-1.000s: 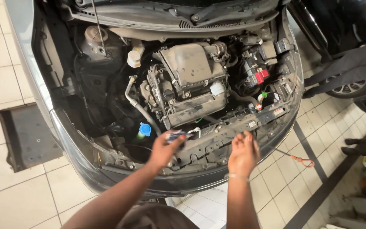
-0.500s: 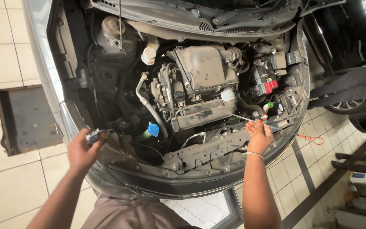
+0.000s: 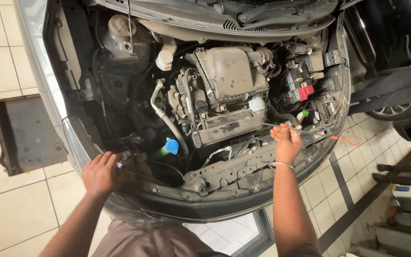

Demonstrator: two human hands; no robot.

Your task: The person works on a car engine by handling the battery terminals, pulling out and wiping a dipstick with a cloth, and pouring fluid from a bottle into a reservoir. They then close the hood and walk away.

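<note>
Since half a second ago, both hands have changed little: the left hand [image 3: 102, 172] has stayed at the near-left corner of the open engine bay, and the right hand [image 3: 286, 143] has stayed near the front crossbar on the right. Seen from above, a grey car [image 3: 39, 81] stands with its bonnet raised over pale floor tiles. The left hand is closed around a small dark tool [image 3: 122, 162] with a bluish tip; what kind of tool it is cannot be told, as most of it is hidden in the fist. This hand rests on the front edge of the car, just left of a blue cap [image 3: 171, 145] on a green-necked tank. The right hand, wearing a thin metal bangle [image 3: 281, 165] at the wrist, pinches a thin metal rod [image 3: 274, 126] between fingertips and thumb; the rod runs left toward the engine. To the right of this hand, an orange loop handle [image 3: 353, 140] lies over the car's edge; it may be the end of the same rod, but the join is not clear. Behind the hands sits the grey engine cover [image 3: 229, 74], with a red-capped battery [image 3: 300, 88] to its right and a white cap [image 3: 165, 58] further back. A dark metal floor plate [image 3: 22, 133] lies left of the car, and a black car [image 3: 391, 47] stands at the right.
</note>
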